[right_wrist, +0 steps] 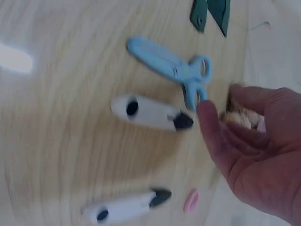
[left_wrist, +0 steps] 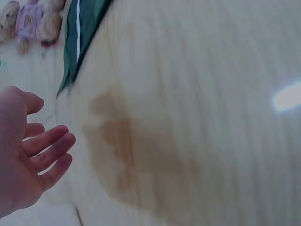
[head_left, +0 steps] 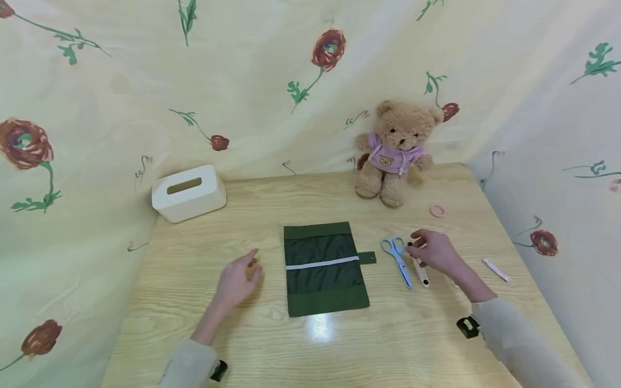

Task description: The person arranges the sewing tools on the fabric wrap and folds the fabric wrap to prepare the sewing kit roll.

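A dark green fabric pouch lies flat and unfolded on the wooden table, a white band across its middle and a snap tab on its right side. My left hand hovers left of it, fingers loosely spread and holding nothing. Beside the tab are light blue scissors. Over the upper end of a white pen-shaped tool with a black tip and black button is my right hand, fingers relaxed, thumb near the scissors' handles. A second similar white tool shows in the right wrist view.
A teddy bear in a purple top sits against the back wall. At back left stands a white tissue box. A pink ring lies beyond my right hand, and a small white strip is toward the right edge.
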A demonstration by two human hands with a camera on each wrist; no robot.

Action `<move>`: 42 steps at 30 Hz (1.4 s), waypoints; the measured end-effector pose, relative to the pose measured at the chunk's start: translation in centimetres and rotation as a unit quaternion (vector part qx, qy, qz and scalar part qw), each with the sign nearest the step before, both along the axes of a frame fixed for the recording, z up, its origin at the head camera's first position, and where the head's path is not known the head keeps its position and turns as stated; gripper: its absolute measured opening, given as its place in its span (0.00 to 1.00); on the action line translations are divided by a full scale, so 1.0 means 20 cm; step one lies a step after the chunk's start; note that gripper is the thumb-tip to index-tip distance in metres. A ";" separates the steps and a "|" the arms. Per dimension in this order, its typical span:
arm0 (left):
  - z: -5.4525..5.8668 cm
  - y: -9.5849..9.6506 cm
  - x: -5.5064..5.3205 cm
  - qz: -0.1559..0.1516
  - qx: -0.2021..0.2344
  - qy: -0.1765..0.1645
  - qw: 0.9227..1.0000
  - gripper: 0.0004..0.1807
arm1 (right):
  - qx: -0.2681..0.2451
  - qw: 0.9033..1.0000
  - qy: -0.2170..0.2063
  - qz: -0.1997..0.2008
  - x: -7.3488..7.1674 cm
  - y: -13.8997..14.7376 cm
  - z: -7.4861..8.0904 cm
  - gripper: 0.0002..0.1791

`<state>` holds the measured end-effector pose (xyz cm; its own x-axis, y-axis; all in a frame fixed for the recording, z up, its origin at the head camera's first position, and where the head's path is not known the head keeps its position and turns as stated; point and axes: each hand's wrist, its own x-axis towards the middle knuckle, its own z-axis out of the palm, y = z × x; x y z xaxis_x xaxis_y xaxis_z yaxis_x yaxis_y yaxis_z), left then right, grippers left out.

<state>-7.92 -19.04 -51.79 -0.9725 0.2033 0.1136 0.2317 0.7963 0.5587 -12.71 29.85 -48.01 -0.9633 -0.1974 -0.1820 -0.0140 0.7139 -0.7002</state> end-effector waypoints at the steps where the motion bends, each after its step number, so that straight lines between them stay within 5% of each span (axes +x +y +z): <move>1: -0.01 0.04 0.01 -0.005 0.008 0.006 1.000 0.27 | 0.002 1.000 -0.004 -0.006 0.01 -0.03 -0.01 0.27; 8: -0.07 0.23 0.04 -0.031 0.030 0.045 0.998 0.27 | 0.065 0.997 0.018 -0.029 0.03 -0.14 -0.07 0.32; 19: -0.10 0.27 0.06 -0.034 0.037 0.047 0.998 0.28 | 0.090 0.993 -0.018 -0.075 0.04 -0.22 -0.10 0.37; 27: -0.11 0.28 0.06 -0.031 0.024 0.051 0.998 0.29 | 0.108 0.991 -0.011 -0.084 0.02 -0.26 -0.12 0.22; 32: -0.14 0.30 0.06 -0.030 0.004 0.055 0.998 0.30 | 0.090 0.992 -0.012 -0.086 0.03 -0.26 -0.15 0.34; 42: -0.17 0.31 0.06 -0.042 -0.028 0.042 0.998 0.29 | 0.030 0.994 -0.002 -0.105 0.04 -0.28 -0.18 0.34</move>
<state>-6.69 -12.75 -55.29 -0.9394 0.2919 0.1795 0.3427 0.8013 0.4903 -11.95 24.17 -51.62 -0.9813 0.0185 -0.1915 0.1420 0.7413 -0.6560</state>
